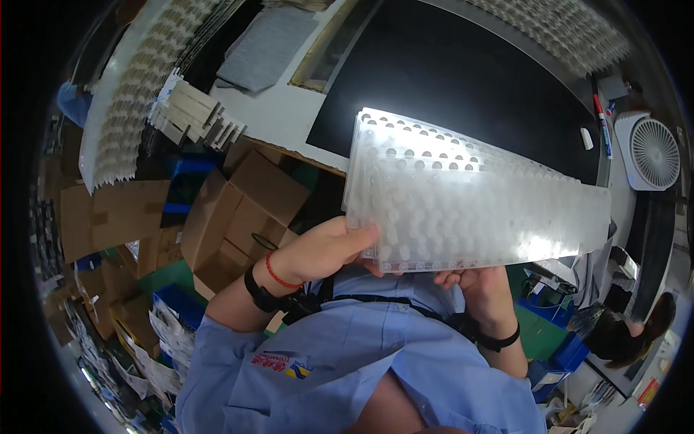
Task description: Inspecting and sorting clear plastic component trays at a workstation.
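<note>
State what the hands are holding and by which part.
Both hands hold a fanned stack of clear plastic blister trays. The left hand grips its lower left corner; the right hand supports the bottom edge from underneath.

Two hands (pixel 405 264), one fanned stack of clear blister trays (pixel 470 202), one white fan (pixel 654 152), two markers (pixel 602 123).

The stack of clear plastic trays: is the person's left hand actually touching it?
Touching. The head view shows the left hand gripping the near left edge of the stack of clear plastic trays, thumb lying over the top sheet.
</note>
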